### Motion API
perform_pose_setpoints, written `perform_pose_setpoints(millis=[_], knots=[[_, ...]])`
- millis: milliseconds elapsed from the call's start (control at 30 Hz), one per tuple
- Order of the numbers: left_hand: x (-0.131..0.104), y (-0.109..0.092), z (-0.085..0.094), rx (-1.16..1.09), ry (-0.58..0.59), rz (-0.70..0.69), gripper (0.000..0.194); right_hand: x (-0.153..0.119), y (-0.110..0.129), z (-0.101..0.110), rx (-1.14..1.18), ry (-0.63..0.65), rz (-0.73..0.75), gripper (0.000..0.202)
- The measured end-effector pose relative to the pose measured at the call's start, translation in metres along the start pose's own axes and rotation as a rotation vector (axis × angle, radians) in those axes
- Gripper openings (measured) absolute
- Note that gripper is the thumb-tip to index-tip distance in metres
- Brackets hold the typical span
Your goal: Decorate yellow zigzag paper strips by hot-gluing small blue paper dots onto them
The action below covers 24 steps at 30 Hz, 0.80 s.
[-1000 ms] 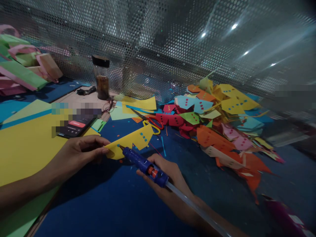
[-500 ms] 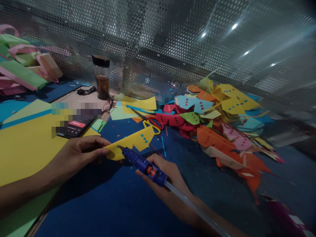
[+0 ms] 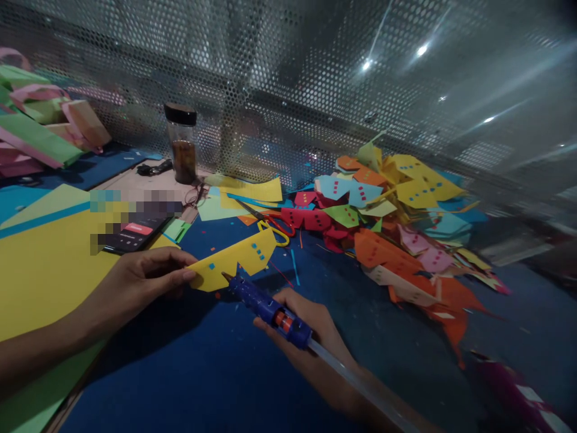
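My left hand (image 3: pixel 155 273) pinches the left end of a yellow paper cutout (image 3: pixel 220 264). The cutout has a notch in its lower edge, a blue square near the left and several blue squares near its right end. My right hand (image 3: pixel 311 337) is wrapped round a blue glue gun (image 3: pixel 270 310); a clear glue stick (image 3: pixel 342 370) runs out of its back. The gun's tip is at the cutout's lower part, just left of the notch; whether it touches the paper I cannot tell.
Behind the cutout lie scissors (image 3: pixel 274 231) with red and yellow handles. Colourful paper cutouts (image 3: pixel 406 240) are heaped at the right. A phone (image 3: pixel 135 231), a jar (image 3: pixel 183 144) and yellow sheets (image 3: pixel 40 270) are at the left. A perforated metal panel (image 3: pixel 252 60) stands behind.
The glue gun's tip has moved right and slightly down, away from the left blue square, which now shows fully. The whole view has shifted slightly.
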<state>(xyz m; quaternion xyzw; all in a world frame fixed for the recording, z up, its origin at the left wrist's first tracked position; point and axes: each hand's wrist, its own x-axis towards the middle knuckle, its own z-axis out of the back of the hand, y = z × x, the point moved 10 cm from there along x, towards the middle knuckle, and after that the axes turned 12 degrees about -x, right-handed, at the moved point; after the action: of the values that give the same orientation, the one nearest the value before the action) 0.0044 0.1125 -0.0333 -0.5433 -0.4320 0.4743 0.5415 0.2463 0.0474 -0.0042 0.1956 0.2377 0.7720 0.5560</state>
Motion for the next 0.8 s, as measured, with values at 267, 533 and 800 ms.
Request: perform_pose_setpoints(millis=[267, 533, 800], knots=[[-0.0011, 0.0039, 0.0029, -0.009, -0.023, 0.011, 0.027, 0.0037, 0.004, -0.0065, -0.046, 0.018, -0.02, 0.007], [-0.0009, -0.0015, -0.0007, -0.029, -0.018, 0.019, 0.026, 0.0024, 0.0042, -0.0089, -0.077, 0.047, 0.011, 0.009], [-0.0024, 0.0056, 0.0003, -0.038, -0.01, 0.043, 0.027, 0.0048, 0.0051, -0.0061, -0.079, 0.029, 0.002, 0.008]])
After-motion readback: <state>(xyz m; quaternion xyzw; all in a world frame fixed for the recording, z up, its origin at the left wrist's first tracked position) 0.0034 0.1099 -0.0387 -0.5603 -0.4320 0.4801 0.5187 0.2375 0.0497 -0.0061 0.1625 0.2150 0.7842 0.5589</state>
